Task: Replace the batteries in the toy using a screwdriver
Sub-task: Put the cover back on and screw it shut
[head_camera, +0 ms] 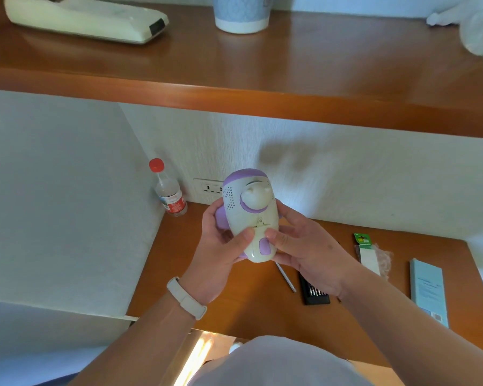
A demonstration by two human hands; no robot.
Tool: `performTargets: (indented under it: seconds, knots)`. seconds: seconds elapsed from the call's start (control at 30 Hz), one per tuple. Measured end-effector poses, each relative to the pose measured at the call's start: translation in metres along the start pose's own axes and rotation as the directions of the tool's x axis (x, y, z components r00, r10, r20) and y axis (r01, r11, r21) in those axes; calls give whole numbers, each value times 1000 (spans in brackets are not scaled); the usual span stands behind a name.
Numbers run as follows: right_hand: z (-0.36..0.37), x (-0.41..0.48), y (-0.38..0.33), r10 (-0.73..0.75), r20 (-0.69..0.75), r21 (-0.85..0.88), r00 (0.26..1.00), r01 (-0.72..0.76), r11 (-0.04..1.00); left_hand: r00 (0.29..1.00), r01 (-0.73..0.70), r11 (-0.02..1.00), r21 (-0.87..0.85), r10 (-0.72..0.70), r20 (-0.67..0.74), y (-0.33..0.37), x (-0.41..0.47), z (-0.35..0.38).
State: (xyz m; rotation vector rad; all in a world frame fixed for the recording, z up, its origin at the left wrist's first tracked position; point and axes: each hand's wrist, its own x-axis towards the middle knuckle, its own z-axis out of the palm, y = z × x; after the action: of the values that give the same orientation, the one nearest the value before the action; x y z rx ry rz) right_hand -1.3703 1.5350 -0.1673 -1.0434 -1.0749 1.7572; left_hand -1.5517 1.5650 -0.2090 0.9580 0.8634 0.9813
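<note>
1. Both hands are holding the toy (250, 215) in the air above the worktop (243, 310), its white-and-purple underside facing the camera.
2. L hand (221, 252) is grasping the toy's left side: fingers are curling behind the body, and the thumb is pressing on the white panel just below the small screw fitting. A pale wristband (186, 298) is sitting on the L wrist.
3. R hand (307, 252) is grasping the toy's right side the same way, w/ the thumb tip lying near the L thumb, above the purple oval.
4. Below the toy, the screwdriver (286, 277) is lying on the worktop, partly hidden under the R hand.
5. Right of the toy:
   - a black bit case (314, 292) is lying just beside the screwdriver
   - a green-topped battery pack (367, 252) is lying farther right
   - a pale blue box (429, 291) is lying farthest right
6. Left of the toy, a red-capped bottle (169, 190) is standing upright at the wall.
7. Behind the toy, a wall socket (208, 188) is showing.
</note>
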Motion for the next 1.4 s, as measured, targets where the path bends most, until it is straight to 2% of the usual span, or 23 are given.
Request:
performTargets:
  seconds: [0.33,0.6,0.97,1.4]
  knots:
    - [-1,-3,-1,-18,-15,-26,1000,18,1000,999,2,1000,2,-2,39,4,0,-1]
    - [0,0,-6,-48,-4,-89,999,47,995,999,-35,999,-12,35,2,8,0,0]
    - [6,4,-7,-93,-43,-196,995,83,977,998,-64,996,67,65,-15,11,0,-2]
    - [-1,15,3,-89,-116,-212,989,63,975,998,-46,989,140,51,-32,6,9,-6]
